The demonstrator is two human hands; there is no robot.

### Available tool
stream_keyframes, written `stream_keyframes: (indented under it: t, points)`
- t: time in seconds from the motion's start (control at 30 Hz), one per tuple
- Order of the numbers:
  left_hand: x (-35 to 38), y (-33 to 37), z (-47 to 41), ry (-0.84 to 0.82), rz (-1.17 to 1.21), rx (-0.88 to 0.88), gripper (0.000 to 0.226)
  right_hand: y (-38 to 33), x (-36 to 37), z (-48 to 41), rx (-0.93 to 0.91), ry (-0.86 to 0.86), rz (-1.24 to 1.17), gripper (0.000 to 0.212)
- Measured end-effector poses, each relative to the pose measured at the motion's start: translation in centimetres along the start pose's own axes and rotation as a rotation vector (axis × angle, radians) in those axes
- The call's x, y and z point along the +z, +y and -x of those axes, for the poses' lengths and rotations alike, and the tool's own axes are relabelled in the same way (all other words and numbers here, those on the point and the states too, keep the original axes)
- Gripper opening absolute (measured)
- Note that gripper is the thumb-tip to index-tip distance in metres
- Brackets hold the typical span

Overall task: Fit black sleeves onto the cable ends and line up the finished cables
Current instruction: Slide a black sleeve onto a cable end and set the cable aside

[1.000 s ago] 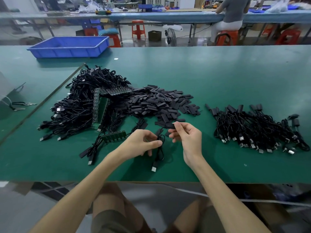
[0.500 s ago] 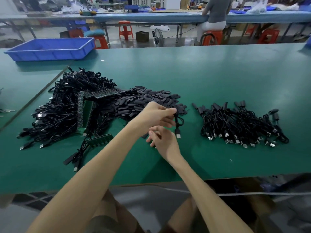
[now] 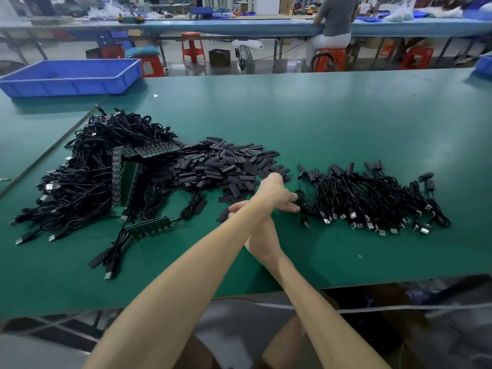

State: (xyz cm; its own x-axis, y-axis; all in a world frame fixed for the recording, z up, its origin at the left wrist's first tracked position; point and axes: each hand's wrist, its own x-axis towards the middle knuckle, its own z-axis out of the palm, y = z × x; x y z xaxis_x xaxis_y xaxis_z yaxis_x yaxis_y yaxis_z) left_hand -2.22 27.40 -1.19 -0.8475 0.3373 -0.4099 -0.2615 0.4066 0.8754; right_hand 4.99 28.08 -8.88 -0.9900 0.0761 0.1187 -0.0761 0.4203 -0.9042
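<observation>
Green desk. Our cable, at centre a second ago, now lies at the left end of the finished row; left hand touches it, fingers stretched. Right hand crosses beneath toward the sleeves, grip hidden. One more done, we judge.

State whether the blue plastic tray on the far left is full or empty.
Empty, as far as shown: the blue plastic tray shows only its bare inner floor and walls.

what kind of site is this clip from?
Most likely a cable-assembly factory line: a long green workbench with a bulk heap of cables and a pile of black sleeves, plus another person seated at a parallel bench behind.
</observation>
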Motion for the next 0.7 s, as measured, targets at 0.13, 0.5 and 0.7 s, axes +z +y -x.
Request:
stream_keyframes:
  t: [0.13,0.5,0.7]
  points:
    - [0.0,-0.3,0.0,-0.077,0.042,0.047,0.024,-0.4,-0.3,0.1,-0.067,-0.032,0.02,0.02]
    - [3.1,-0.5,-0.8,-0.353,0.097,0.098,0.044,0.1,0.7,-0.5,0.041,-0.046,-0.345,0.004]
    - [4.6,-0.7,-0.4,-0.378,0.001,0.185,0.05,-0.2,0.2,-0.7,0.103,-0.07,-0.336,0.004]
